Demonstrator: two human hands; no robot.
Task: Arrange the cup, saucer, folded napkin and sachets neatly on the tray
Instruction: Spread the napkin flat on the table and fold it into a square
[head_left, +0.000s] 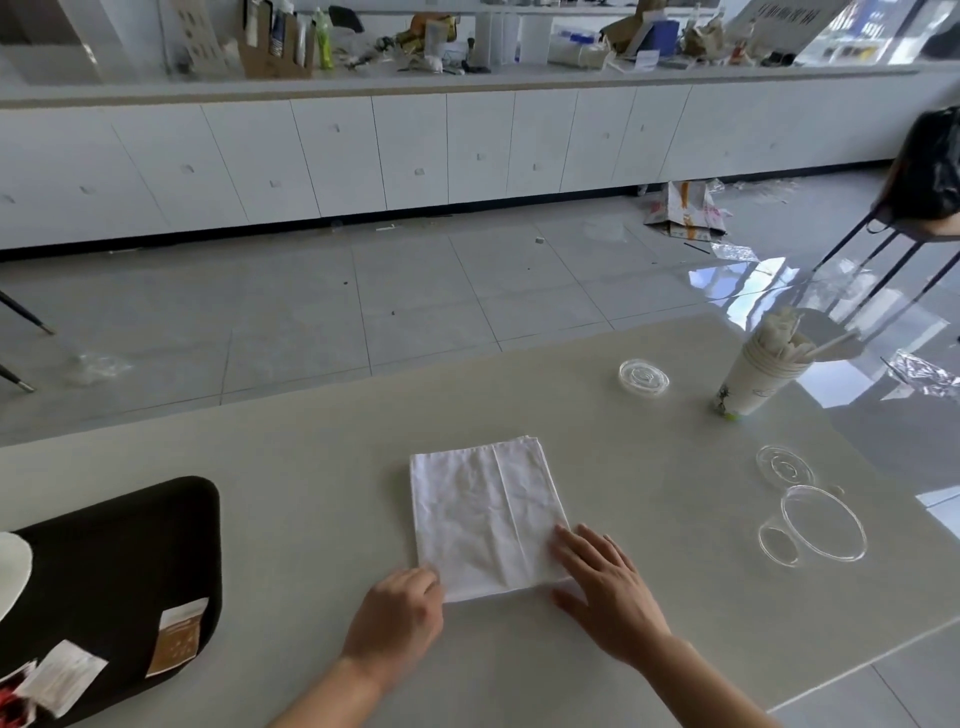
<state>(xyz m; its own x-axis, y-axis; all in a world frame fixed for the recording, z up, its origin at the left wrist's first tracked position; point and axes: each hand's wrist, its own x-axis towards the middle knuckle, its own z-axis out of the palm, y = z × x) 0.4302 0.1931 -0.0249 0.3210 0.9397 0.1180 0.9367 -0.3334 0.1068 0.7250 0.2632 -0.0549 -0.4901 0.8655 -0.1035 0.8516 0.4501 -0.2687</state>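
A white folded napkin (485, 514) lies flat on the pale table (311, 493) in front of me. My left hand (397, 616) has its fingers curled at the napkin's near left corner and seems to pinch it. My right hand (605, 587) lies flat with straight fingers on the near right corner. A black tray (130, 551) sits at the left edge of the table. On it lie a brown sachet (177, 635), a white sachet (65, 675) and a red-and-white one (13, 701). A white saucer's rim (13, 571) shows at the far left.
A stack of paper cups (758, 376) holding straws and sticks stands at the back right. Clear plastic lids (644, 376) (823, 522) (784, 465) lie around it. The table's right edge runs close behind the lids. A chair with a black bag (930, 166) stands beyond.
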